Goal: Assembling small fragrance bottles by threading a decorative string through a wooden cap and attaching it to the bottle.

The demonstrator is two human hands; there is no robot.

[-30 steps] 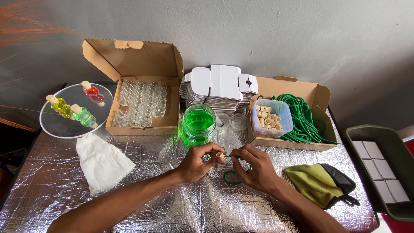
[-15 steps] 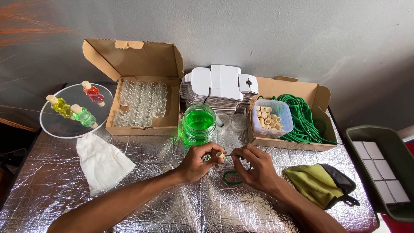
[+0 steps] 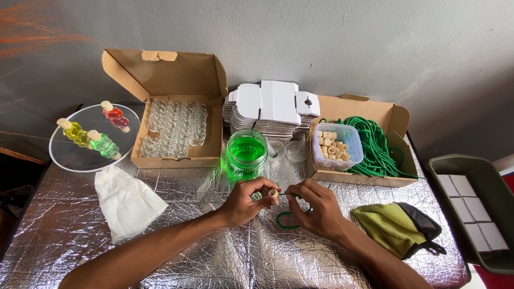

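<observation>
Left hand (image 3: 243,200) is pinched shut on a small cork (image 3: 273,193), held just over the foil-covered table (image 3: 69,235). Right hand (image 3: 316,208) is closed on a thin green cord (image 3: 286,218), whose end is brought right up to the cork while the rest is looped on the foil below. A jar of green liquid (image 3: 246,153) is parked just behind, and a tub of corks (image 3: 335,147) is set in the box to the right.

A table (image 3: 64,235) wrapped in crinkled silver foil bears 2 open cardboard boxes (image 3: 176,155) – plus a green jar (image 3: 246,152), white cloth (image 3: 126,200), yellow-green rag (image 3: 393,227) and round clear plate (image 3: 69,155).
</observation>
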